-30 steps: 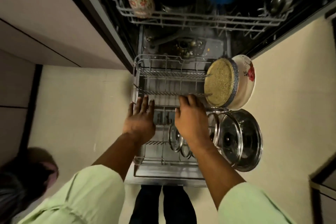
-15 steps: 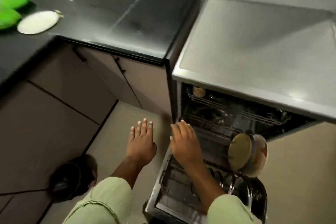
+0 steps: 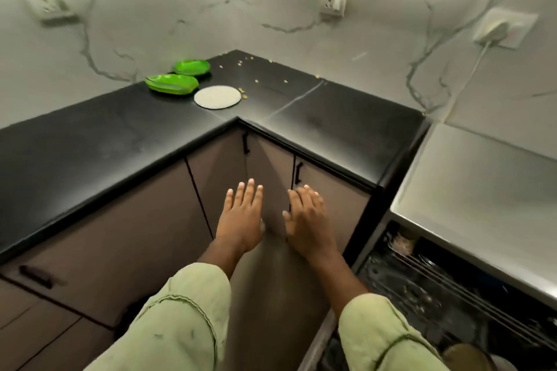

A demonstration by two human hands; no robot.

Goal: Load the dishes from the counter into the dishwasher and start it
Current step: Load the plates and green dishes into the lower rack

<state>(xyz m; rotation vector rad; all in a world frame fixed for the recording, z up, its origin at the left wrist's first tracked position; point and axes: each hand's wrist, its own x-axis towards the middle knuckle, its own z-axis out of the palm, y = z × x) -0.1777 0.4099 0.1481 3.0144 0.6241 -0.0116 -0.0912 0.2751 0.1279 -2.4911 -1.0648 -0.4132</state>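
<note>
Two green plates (image 3: 171,85) (image 3: 192,67) and a white round plate (image 3: 217,97) lie in the corner of the black counter (image 3: 90,135). My left hand (image 3: 243,217) and my right hand (image 3: 306,217) hover side by side with straight fingers in front of the corner cabinet doors, well below the counter top. Neither holds anything. The open dishwasher (image 3: 437,289) is at the lower right, with its upper rack showing and the rim of a pan (image 3: 465,355) at the bottom edge.
Crumbs are scattered on the counter near the white plate. A steel-grey dishwasher top (image 3: 482,190) adjoins the counter on the right. Wall sockets (image 3: 333,4) and a plugged cable (image 3: 494,33) sit on the marble wall. A dark bin (image 3: 132,319) stands on the floor.
The view has swung up and left from the dishwasher's lower rack to the counter corner. Both hands left the rack and now hover empty before the cabinets.
</note>
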